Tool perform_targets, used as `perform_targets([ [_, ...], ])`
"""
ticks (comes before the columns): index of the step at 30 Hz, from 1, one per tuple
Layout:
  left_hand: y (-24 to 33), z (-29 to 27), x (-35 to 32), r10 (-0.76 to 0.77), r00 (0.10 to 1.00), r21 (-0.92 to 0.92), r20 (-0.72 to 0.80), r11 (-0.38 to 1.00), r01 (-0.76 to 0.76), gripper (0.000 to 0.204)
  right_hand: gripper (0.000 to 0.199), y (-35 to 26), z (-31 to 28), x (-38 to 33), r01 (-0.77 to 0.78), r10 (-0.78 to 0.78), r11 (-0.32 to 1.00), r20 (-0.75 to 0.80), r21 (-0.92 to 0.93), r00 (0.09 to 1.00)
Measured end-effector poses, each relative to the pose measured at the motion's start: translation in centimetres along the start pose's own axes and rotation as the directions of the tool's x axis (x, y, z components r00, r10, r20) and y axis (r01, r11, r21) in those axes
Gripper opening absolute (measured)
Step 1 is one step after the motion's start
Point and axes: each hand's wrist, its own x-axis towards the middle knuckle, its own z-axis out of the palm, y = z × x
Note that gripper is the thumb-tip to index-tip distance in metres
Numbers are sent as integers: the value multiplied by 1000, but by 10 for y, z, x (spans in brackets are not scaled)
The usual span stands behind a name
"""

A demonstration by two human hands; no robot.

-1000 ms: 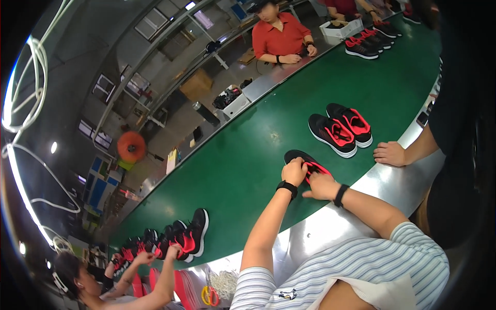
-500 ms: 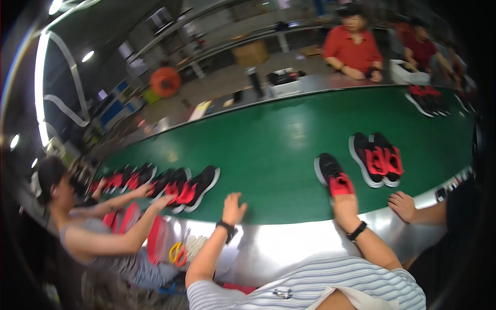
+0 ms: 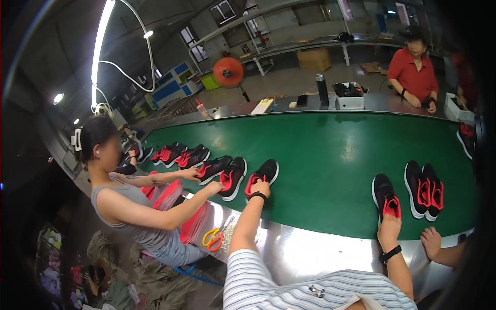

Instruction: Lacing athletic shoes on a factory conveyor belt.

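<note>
My left hand (image 3: 259, 191) is closed on the heel end of a black sneaker (image 3: 267, 169) with a red lining and white sole. That sneaker lies on the green belt (image 3: 315, 170), toe pointing away, beside the pair a co-worker handles. Farther right, my right hand (image 3: 390, 228) grips the heel of another sneaker (image 3: 383, 189) of the same kind, its toe also pointing away. Fingers of both hands are partly hidden by the shoes' collars. Right of it stands a pair of matching sneakers (image 3: 415, 187), touching each other.
At left, a seated co-worker (image 3: 129, 194) has both hands on sneakers. Orange and yellow scissors (image 3: 213, 238) and red insole-like pieces (image 3: 195, 221) lie beside the metal edge (image 3: 305, 245). Another person's hand (image 3: 431, 242) rests at right. Across the belt are a flask (image 3: 322, 90) and a white box (image 3: 350, 101).
My view has turned left. My left hand, open and holding nothing before, has reached forward and closed on a sneaker beside the co-worker's. My right hand stays on its sneaker.
</note>
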Motion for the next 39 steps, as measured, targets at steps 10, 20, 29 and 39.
perform_targets([
  [10, 236, 21, -100, 627, 757, -623, -182, 523, -582, 44, 39, -14, -49, 38, 57, -32, 998, 502, -36, 864],
  [20, 255, 12, -175, 800, 510, -641, -315, 217, -736, 30, 55, -72, 11, 141, 136, -240, 915, 244, 379, 940],
  [29, 203, -12, -132, 647, 649, -648, -400, 301, -700, 14, 21, -71, -28, 93, 60, -89, 967, 108, 246, 990],
  [39, 281, -31, -84, 755, 610, -196, -239, 578, -792, 36, 9, -72, -56, 42, 268, -192, 679, -187, 684, 963],
])
